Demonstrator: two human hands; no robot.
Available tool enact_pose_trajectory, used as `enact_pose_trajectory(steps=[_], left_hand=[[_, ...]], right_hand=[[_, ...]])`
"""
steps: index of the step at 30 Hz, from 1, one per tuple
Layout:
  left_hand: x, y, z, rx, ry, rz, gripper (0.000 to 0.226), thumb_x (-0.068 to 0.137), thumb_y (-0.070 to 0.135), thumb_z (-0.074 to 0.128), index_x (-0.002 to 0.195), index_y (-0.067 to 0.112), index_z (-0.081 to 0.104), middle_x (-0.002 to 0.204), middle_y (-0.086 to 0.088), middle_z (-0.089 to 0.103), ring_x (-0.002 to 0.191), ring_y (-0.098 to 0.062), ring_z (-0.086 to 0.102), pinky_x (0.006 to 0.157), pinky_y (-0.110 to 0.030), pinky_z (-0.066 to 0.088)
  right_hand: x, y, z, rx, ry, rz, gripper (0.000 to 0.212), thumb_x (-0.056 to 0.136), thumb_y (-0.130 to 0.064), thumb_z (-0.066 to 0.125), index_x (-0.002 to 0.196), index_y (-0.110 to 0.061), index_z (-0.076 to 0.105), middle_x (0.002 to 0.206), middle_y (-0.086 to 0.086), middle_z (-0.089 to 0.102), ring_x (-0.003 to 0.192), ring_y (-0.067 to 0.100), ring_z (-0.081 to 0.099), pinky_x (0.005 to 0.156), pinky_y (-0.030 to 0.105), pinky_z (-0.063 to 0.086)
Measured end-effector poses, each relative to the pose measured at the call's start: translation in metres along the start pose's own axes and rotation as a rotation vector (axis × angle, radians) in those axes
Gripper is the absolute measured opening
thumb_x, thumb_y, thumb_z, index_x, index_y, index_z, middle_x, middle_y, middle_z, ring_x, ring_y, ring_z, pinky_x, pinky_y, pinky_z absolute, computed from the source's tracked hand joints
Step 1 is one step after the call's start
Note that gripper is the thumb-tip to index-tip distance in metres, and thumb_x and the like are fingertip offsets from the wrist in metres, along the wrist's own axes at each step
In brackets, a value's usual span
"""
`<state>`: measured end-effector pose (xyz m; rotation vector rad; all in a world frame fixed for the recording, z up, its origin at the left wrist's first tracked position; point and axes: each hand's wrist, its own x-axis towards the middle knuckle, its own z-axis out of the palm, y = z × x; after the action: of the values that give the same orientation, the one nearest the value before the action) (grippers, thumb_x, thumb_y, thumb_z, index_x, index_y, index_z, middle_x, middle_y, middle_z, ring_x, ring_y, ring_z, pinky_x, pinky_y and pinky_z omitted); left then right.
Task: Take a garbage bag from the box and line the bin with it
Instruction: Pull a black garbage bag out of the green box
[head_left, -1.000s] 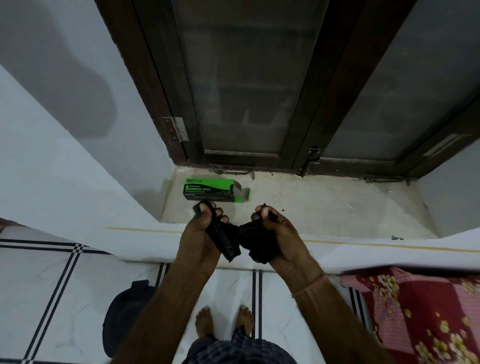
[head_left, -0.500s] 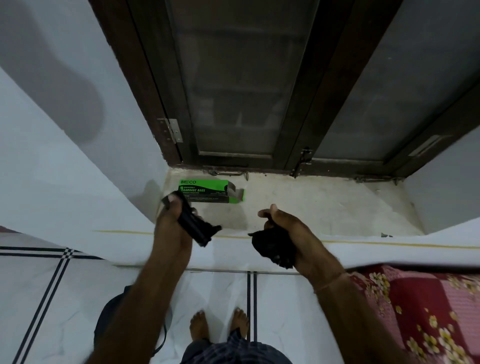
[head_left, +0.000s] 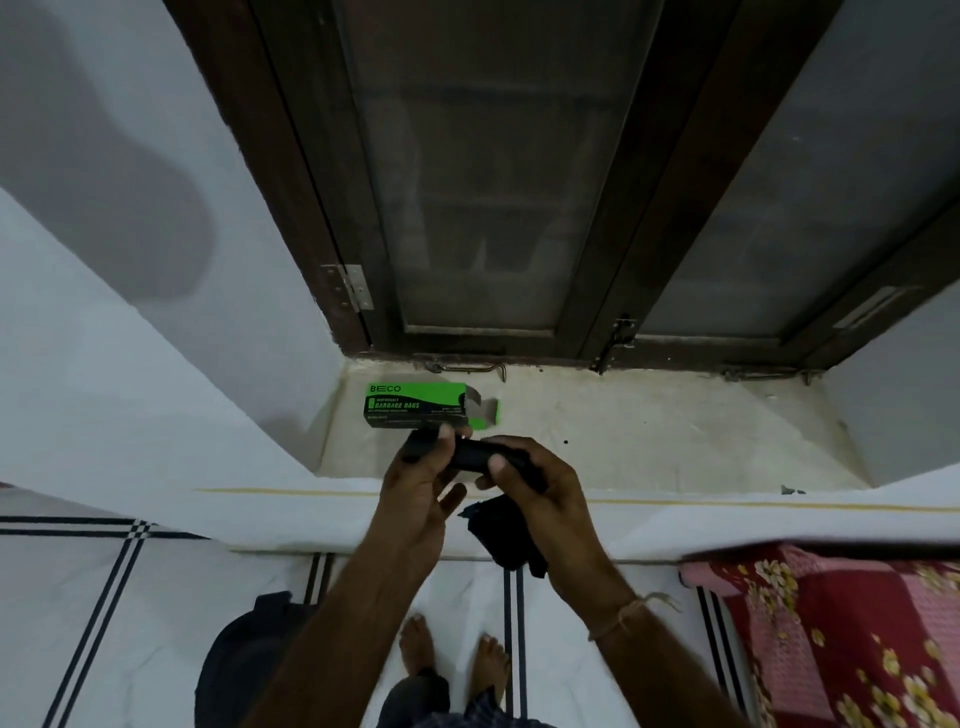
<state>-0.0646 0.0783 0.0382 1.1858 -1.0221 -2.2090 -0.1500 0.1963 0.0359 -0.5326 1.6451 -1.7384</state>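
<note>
Head view, looking down at a pale stone window sill (head_left: 649, 436) below a dark wooden window frame (head_left: 613, 291). The green and black cardboard garbage-bag box (head_left: 415, 406) lies on the sill near its left end, its right end flap open. Both hands meet just in front of the box, above the sill's near edge. The left hand (head_left: 415, 499) pinches the left end of a black roll of garbage bags (head_left: 470, 457) between thumb and fingers; the other fingers are loosely spread. The right hand (head_left: 535, 493) closes around the roll's right end, thumb on top. A detached, crumpled black plastic garbage bag (head_left: 506, 535) hangs below the right palm, caught under that hand's lower fingers. A dark round bin (head_left: 249, 660) stands on the white tiled floor (head_left: 130, 623) at lower left, beside the left forearm, partly hidden; no liner can be made out on it. Bare feet (head_left: 452, 660) show below. A red floral blanket (head_left: 831, 639) lies at right.
</note>
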Motion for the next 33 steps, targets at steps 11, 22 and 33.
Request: enact_pose_trajectory(steps=[11, 22, 33], left_hand=[[0.111, 0.027, -0.060, 1.780, 0.065, 0.545, 0.077, 0.086, 0.028, 0.077, 0.154, 0.027, 0.042, 0.161, -0.010, 0.038, 0.145, -0.036, 0.036, 0.103, -0.053, 0.046], [0.106, 0.033, -0.066, 1.487, -0.057, 0.683, 0.060, 0.085, 0.009, 0.075, 0.140, 0.026, 0.058, 0.145, -0.003, 0.051, 0.125, -0.029, 0.055, 0.085, -0.044, 0.060], [0.067, 0.036, -0.057, 1.262, -0.136, 0.754, 0.055, 0.086, 0.011, 0.077, 0.137, 0.017, 0.059, 0.126, -0.008, 0.060, 0.109, -0.019, 0.061, 0.082, -0.032, 0.057]], right_hand=[[0.063, 0.010, -0.042, 0.359, 0.274, 0.451, 0.030, 0.106, -0.015, 0.050, 0.119, 0.010, 0.060, 0.059, 0.023, 0.060, 0.041, 0.025, 0.051, 0.041, 0.026, 0.038], [0.078, 0.003, -0.047, 0.329, 0.066, 0.725, 0.037, 0.102, -0.027, 0.045, 0.085, -0.001, 0.064, 0.054, 0.008, 0.047, 0.037, 0.015, 0.038, 0.037, 0.019, 0.024], [0.053, 0.002, -0.024, 0.106, -0.015, 0.097, 0.026, 0.108, -0.010, 0.047, 0.128, -0.003, 0.062, 0.112, 0.027, 0.073, 0.069, 0.040, 0.066, 0.055, 0.040, 0.053]])
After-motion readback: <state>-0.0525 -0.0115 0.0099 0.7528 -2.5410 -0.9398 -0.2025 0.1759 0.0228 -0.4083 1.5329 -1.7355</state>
